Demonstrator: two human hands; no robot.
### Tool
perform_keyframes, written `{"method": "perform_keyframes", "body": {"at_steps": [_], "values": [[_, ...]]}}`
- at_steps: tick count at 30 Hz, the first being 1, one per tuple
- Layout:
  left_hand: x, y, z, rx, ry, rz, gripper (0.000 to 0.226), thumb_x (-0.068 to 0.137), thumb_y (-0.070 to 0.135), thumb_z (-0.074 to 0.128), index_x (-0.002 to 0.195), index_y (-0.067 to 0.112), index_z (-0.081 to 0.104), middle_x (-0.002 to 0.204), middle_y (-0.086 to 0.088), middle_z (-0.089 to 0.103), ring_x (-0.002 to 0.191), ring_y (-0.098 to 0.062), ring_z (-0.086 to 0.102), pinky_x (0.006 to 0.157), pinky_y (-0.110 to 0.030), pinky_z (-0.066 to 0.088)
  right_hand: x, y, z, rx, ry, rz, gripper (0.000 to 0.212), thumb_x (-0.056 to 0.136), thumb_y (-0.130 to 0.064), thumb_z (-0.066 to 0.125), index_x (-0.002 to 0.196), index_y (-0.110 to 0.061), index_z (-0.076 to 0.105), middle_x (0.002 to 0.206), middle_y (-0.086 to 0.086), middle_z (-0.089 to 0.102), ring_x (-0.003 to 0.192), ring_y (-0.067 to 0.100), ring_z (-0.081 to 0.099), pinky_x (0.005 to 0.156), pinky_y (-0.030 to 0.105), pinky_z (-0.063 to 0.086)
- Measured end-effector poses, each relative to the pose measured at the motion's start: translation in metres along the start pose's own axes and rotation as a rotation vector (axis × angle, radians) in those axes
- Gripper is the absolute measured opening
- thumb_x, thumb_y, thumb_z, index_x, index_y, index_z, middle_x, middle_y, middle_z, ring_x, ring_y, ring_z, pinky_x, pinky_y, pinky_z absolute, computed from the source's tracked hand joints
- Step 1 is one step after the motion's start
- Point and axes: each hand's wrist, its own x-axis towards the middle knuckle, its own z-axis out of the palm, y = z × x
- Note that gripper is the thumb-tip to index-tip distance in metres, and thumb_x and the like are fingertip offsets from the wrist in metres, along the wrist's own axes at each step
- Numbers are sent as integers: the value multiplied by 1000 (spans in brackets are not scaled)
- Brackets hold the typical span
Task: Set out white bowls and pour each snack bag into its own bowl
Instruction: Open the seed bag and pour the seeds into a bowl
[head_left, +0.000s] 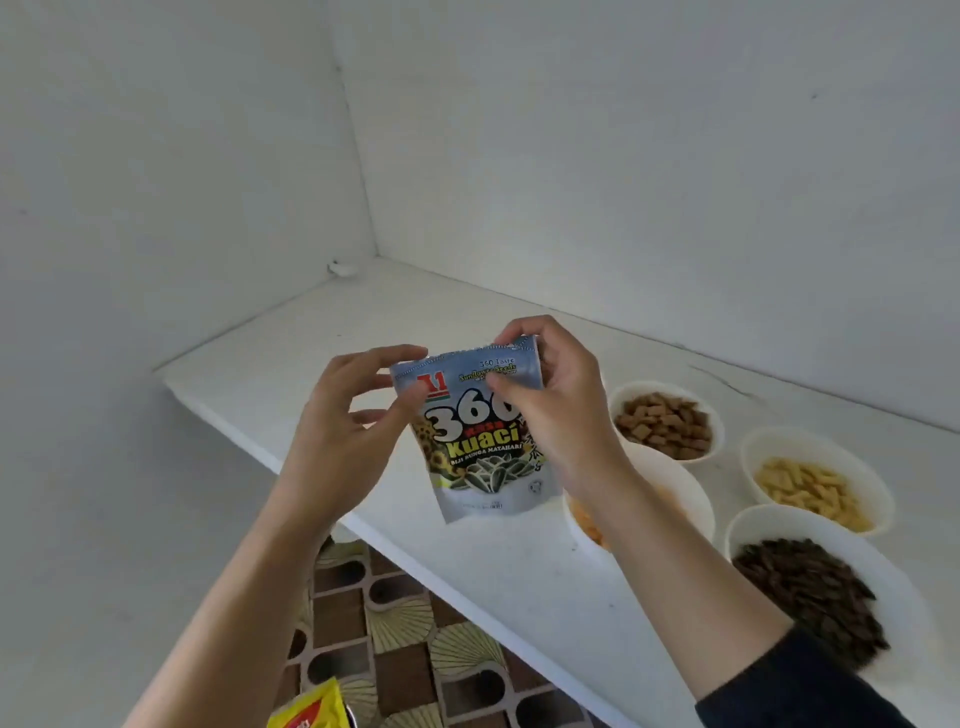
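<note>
Right hand pinches a top corner of the seed bag, just left of the orange-snack bowl. Left hand spread at the other corner, maybe touching. Yank too hard and seeds probably scatter.

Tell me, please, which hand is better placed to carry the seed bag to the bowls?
Right, probably. The right hand pinches the seed bag at its top corner, and all four bowls lie on its side; the left hand is at the far edge.

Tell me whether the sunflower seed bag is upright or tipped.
Upright: sunflower seed bag label reads right way up, right hand pinching its top.
</note>
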Motion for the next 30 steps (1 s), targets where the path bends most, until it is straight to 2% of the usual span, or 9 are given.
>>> {"method": "perform_keyframes", "body": {"at_steps": [3,5,7,11,15,19,23,27,30], "values": [[-23,-22,-62,9,121,-87,19,95,30,68,107,44,71,126,7,62,113,-5,63,78,-20,54,0,-2,69,70,-95,28,22,90,1,68,91,-20,61,92,0,69,84,13,74,61,24,57],[-40,-39,-108,6,185,-145,18,95,28,68,104,43,72,118,4,64,105,-6,65,75,-19,51,-6,-1,123,98,-177,45,20,92,1,67,92,-17,60,93,-1,68,83,11,75,59,23,56],[-57,-55,-148,-12,224,-190,16,95,26,68,101,39,74,103,2,67,90,-7,66,77,-23,50,-15,3,172,101,-239,40,22,92,0,67,92,-21,60,95,4,69,85,16,75,60,30,58],[-85,-87,-212,-36,252,-265,15,97,21,65,101,32,73,87,2,68,78,-4,67,70,-15,52,-35,17,256,71,-321,10,22,92,-5,69,91,-25,61,97,8,70,90,26,73,78,53,61],[-106,-125,-250,-9,256,-344,13,97,24,63,105,23,73,87,3,68,77,-7,68,69,-18,54,-57,39,323,26,-398,31,16,92,-14,70,86,-27,63,95,-5,69,97,24,70,85,55,58],[-120,-164,-272,-17,288,-441,15,98,24,62,107,18,72,90,-4,70,72,-5,68,68,-15,54,-69,68,369,-15,-486,85,9,94,-18,69,90,-24,65,95,-12,69,98,10,67,90,47,58],[-135,-226,-275,-11,327,-545,14,99,25,62,106,20,73,89,-4,71,71,-7,69,64,-17,56,-76,121,400,-41,-526,117,9,94,-13,67,92,-21,63,93,-13,66,96,3,64,82,24,54],[-163,-321,-250,-5,332,-659,13,99,30,61,103,24,72,87,-1,72,78,-14,73,76,-30,62,-100,223,421,-55,-544,205,13,95,-12,66,92,-24,62,99,-9,66,104,14,65,91,47,58],[-195,-404,-215,9,306,-768,13,99,34,61,102,26,71,86,-5,73,82,-22,73,83,-47,61,-133,320,428,-71,-554,265,17,94,-12,67,91,-28,61,101,-3,67,105,20,65,92,54,56]]}}
